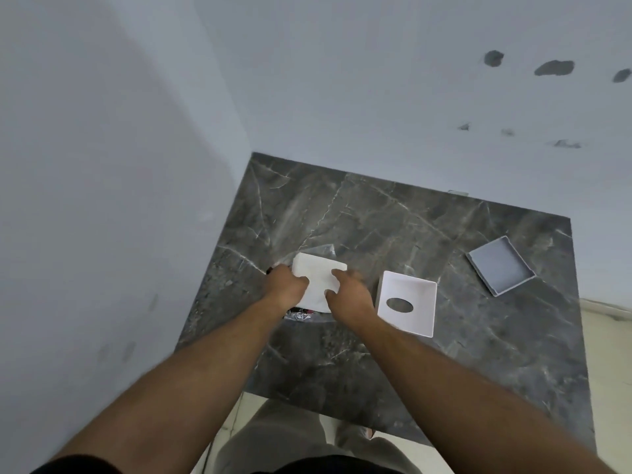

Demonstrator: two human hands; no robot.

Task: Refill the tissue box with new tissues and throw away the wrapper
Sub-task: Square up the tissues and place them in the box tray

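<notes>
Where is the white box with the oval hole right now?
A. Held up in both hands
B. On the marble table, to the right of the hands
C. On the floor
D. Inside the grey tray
B: the white box with the oval hole sits on the marble table, right of both hands, which grip the tissue stack.

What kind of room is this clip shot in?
Probably a plain home interior, not a workshop: a dark marble-look table pushed into a corner of bare, scuffed white walls, with pale floor tiles.
</notes>
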